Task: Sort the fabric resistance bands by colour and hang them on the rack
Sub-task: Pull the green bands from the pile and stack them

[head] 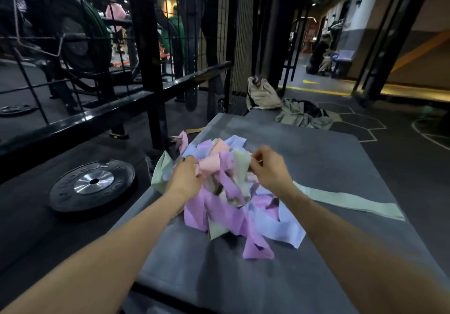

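pastel fabric bands piled in a tangle on grey mat, flat soft strips: purple, blue, pink, pale green. left hand fingers curled into pile, gripping pink band. right hand pinching pale green band at pile top. one green strip lies flat to the right. round black weight plate w/ metal hub on floor at left.

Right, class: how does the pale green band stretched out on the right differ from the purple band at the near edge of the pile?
The pale green band lies flat and stretched out; the purple band is folded and crumpled. The green one lies mostly apart from the pile; the purple one is tangled in it. Both rest on the grey mat, and neither is hung.
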A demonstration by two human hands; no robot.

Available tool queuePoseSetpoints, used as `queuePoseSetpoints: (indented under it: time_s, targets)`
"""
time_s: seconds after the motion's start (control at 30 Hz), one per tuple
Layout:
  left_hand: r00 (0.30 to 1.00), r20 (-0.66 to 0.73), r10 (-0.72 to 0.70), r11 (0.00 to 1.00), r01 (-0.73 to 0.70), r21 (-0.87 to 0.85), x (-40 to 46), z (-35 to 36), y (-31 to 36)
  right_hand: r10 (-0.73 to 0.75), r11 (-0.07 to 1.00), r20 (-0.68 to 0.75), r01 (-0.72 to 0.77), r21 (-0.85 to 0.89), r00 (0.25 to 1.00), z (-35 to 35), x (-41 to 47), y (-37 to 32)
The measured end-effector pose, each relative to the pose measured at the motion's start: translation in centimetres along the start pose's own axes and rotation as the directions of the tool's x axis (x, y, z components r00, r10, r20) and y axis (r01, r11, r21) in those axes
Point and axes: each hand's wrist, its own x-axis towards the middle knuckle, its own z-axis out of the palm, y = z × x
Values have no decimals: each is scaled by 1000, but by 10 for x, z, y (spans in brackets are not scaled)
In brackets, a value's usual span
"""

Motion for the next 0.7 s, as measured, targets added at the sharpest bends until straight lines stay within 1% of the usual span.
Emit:
queuePoseSetpoints:
  time_s: [0.1,0.13,0.17,0.23,0.27,0.33,0.4,0.5,0.57,0.6,0.7]
  targets:
    - [1000,-9,-2,999,2,48,-4,-7,19,-18,997,-56,22,72,998,-34,7,-23]
    - [1000,-24,16,998,-14,58,-5,-8,26,-31,997,-49,35,75,998,-43,7,-29]
    - [997,-52,58,998,-57,29,-7,-8,34,-47,996,-41,50,75,998,-50,6,-35]
    - [979,-87,183,974,-192,-119,-11,-5,52,-73,994,-39,76,83,997,-61,2,-44]
    - [969,-81,233,948,-245,-204,-15,-4,62,-77,993,-47,80,82,996,-65,0,-47]
    - [958,-4,286,894,-269,-358,-23,-1,81,-66,992,-69,73,99,995,-75,-2,-52]
    - [953,37,301,837,-245,-489,-34,-1,99,-48,985,-93,62,159,994,-87,-3,-57]
    - [969,97,227,751,-111,-651,-41,-3,118,-6,964,-145,44,263,989,-107,-4,-63]
    - [958,137,253,683,-76,-727,-42,-6,125,8,954,-208,55,295,978,-118,-6,-66]
    - [947,149,285,678,-89,-730,-43,-8,130,9,952,-238,65,298,971,-122,-7,-67]
    - [948,86,305,770,-193,-609,-39,-10,133,22,948,-280,69,310,960,-133,-11,-63]
